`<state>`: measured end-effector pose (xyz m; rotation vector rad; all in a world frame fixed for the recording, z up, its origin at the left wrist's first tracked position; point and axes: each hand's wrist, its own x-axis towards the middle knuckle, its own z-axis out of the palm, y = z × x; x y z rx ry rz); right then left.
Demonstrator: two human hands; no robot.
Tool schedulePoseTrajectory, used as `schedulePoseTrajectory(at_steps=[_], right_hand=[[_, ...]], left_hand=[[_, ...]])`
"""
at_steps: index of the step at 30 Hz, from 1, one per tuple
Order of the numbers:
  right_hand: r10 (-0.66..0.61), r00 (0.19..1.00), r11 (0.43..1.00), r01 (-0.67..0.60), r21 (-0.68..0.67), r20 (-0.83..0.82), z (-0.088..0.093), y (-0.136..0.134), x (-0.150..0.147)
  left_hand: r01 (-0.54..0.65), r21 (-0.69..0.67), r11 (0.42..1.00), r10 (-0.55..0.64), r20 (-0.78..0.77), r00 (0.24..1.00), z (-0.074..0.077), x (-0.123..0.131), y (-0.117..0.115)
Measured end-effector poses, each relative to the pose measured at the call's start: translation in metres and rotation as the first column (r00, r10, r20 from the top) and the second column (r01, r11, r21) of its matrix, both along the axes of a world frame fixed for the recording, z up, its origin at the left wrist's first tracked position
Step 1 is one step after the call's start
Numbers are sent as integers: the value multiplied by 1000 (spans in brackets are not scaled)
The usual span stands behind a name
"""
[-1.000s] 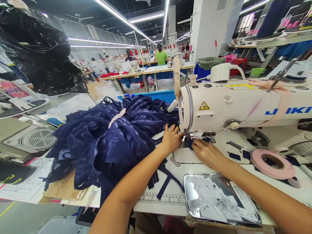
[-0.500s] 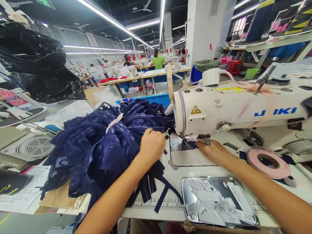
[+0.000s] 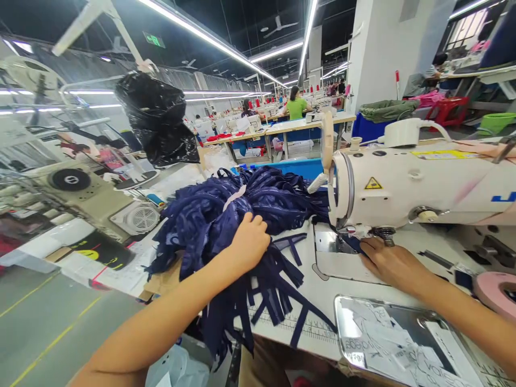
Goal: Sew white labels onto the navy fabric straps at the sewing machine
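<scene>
A heap of navy blue lace garments [image 3: 209,226] lies on the white table [image 3: 318,293], its straps hanging over the front edge. My left hand [image 3: 250,242] rests on the heap with its fingers curled into the fabric. My right hand [image 3: 389,260] lies flat on the machine bed and presses a small navy piece [image 3: 355,244] just below the needle of the cream sewing machine [image 3: 411,183].
A metal tray [image 3: 403,344] of printed labels sits at the front right. A pink tape roll [image 3: 497,287] lies at the far right. A black plastic bag [image 3: 159,118] hangs at the left over another machine [image 3: 84,196]. Other people work at tables behind.
My left hand has left the needle area and moved left onto the navy heap. My right hand has stayed at the needle. The view has swung left.
</scene>
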<state>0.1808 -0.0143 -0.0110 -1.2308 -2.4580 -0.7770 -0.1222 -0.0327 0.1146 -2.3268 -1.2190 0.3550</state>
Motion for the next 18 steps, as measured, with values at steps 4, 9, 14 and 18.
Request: schedulePoseTrajectory(at_steps=[4, 9, 14, 18], right_hand=[[-24, 999, 999, 24, -23, 27, 3, -21, -17], [168, 919, 912, -282, -298, -356, 21, -40, -63], [-76, 661, 637, -544, -547, -746, 44, -16, -127], [-245, 580, 530, -591, -608, -777, 55, 6, -172]], left_hand=[[71, 14, 997, -70, -53, 996, -20, -11, -25], [89, 90, 992, -82, -76, 994, -37, -15, -35], [126, 173, 977, -123, -30, 992, -23, -20, -42], [119, 166, 979, -118, -18, 993, -9, -49, -52]])
